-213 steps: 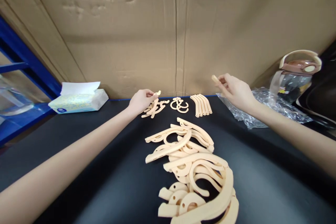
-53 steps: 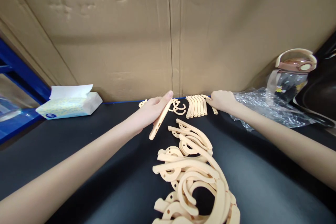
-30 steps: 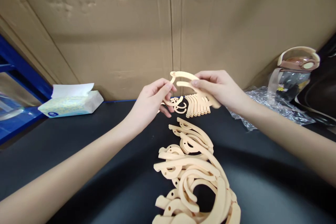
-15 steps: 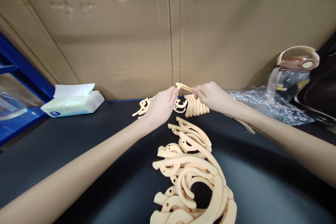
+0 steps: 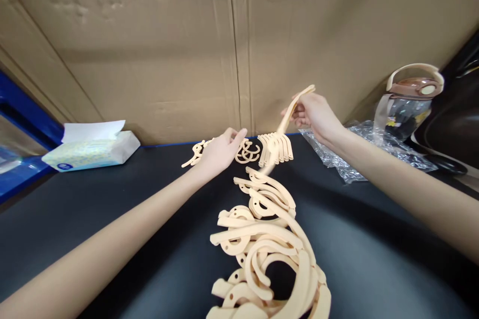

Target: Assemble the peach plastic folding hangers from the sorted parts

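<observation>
My right hand [image 5: 316, 115] is closed round a beige folding clothes hanger [image 5: 289, 112], raised above the back of the table. One end points up past the fingers; the lower part hangs down, smeared by motion, in front of a row of slim curved hanger arms [image 5: 286, 148]. My left hand [image 5: 220, 153] is held over the small hook pieces, thumb and fingers a little apart, with nothing seen in it. Loose hooks [image 5: 247, 151] show to its right and more hooks [image 5: 196, 152] to its left. A pile of beige folding hangers [image 5: 262, 232] lies nearer to me.
A tissue pack [image 5: 93, 149] lies at the left by a blue metal frame [image 5: 22, 109]. Crumpled clear plastic [image 5: 348, 159] and a drinking bottle [image 5: 409, 104] are at the right. Cardboard [image 5: 168, 60] stands upright behind the black table [image 5: 123, 194].
My hands have moved apart. The right hand went right and up with the hanger, whose lower part now swings down. The left hand has let go of the piece and moved slightly left.
</observation>
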Action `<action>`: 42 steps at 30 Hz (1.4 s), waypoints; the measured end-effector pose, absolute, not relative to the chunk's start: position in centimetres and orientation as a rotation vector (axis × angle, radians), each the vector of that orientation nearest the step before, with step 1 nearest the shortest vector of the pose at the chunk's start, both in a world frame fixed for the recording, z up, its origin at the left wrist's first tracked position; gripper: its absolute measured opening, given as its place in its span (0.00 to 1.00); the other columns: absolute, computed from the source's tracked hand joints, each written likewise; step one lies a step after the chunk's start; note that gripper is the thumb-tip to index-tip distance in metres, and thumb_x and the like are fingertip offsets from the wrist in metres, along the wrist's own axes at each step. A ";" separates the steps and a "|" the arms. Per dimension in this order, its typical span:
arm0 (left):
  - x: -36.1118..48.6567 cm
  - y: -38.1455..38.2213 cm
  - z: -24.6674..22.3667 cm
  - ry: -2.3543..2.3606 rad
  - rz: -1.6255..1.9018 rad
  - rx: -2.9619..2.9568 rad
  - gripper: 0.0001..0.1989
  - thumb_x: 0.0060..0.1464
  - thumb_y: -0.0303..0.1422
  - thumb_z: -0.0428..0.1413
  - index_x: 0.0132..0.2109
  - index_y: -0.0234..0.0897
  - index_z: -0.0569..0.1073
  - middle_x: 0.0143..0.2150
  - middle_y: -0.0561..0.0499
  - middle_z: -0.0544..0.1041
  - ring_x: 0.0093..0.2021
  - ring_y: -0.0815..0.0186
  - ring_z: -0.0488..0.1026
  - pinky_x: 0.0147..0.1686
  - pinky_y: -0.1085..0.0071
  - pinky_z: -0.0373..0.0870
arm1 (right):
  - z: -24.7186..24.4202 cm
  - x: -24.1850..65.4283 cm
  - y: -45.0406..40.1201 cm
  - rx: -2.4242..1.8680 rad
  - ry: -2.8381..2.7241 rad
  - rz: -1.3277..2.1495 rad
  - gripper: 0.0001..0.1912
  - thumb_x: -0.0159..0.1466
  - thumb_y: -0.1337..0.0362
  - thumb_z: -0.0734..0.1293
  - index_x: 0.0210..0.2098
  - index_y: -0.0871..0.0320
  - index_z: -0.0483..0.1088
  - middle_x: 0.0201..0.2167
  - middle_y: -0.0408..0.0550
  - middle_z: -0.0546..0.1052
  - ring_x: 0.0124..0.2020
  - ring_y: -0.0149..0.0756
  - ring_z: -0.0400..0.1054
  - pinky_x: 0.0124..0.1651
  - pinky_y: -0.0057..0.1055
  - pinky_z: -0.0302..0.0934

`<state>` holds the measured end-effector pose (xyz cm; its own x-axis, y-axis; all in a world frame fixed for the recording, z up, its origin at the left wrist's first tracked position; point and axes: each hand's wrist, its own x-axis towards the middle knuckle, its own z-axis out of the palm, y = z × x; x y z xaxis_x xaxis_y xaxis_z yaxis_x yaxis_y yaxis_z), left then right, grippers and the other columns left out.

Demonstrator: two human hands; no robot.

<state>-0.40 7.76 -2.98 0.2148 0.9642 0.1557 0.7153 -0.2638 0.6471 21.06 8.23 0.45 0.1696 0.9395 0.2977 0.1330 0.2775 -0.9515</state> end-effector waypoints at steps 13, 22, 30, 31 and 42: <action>-0.6 6.6 0.0 0.973 0.888 1.316 0.06 0.55 0.22 0.46 0.34 0.34 0.66 0.31 0.49 0.71 0.20 0.77 0.63 0.16 0.81 0.59 | -0.1 19.7 6.5 -1.146 -1.954 0.558 0.11 0.58 0.58 0.67 0.34 0.59 0.74 0.31 0.48 0.78 0.33 0.34 0.71 0.36 0.31 0.64; 0.2 5.3 -0.9 1.133 0.808 1.696 0.12 0.60 0.35 0.44 0.30 0.37 0.63 0.19 0.59 0.54 0.15 0.76 0.49 0.15 0.77 0.44 | -1.5 17.7 4.4 -1.454 -2.286 -0.446 0.18 0.69 0.63 0.53 0.49 0.63 0.67 0.33 0.57 0.77 0.27 0.39 0.69 0.27 0.32 0.51; -1.8 5.3 -2.0 1.489 1.007 2.063 0.14 0.61 0.39 0.43 0.32 0.37 0.66 0.27 0.52 0.69 0.28 0.67 0.65 0.30 0.71 0.60 | -1.3 18.5 7.2 -1.437 -2.105 0.412 0.18 0.65 0.65 0.55 0.24 0.62 0.71 0.18 0.44 0.72 0.17 0.26 0.60 0.24 0.26 0.52; -2.6 5.5 -1.9 1.544 1.018 2.085 0.15 0.61 0.40 0.43 0.34 0.37 0.67 0.29 0.51 0.71 0.29 0.66 0.66 0.30 0.70 0.60 | -1.4 19.2 7.8 -1.468 -2.071 0.410 0.17 0.65 0.66 0.55 0.27 0.62 0.72 0.18 0.44 0.72 0.17 0.27 0.60 0.23 0.26 0.52; -9.0 9.6 -4.1 1.918 0.717 2.130 0.17 0.50 0.47 0.52 0.31 0.38 0.74 0.28 0.48 0.77 0.29 0.61 0.72 0.26 0.70 0.61 | -2.6 24.8 7.6 -1.627 -2.012 -0.456 0.10 0.65 0.60 0.59 0.42 0.58 0.65 0.33 0.50 0.76 0.30 0.39 0.69 0.28 0.30 0.50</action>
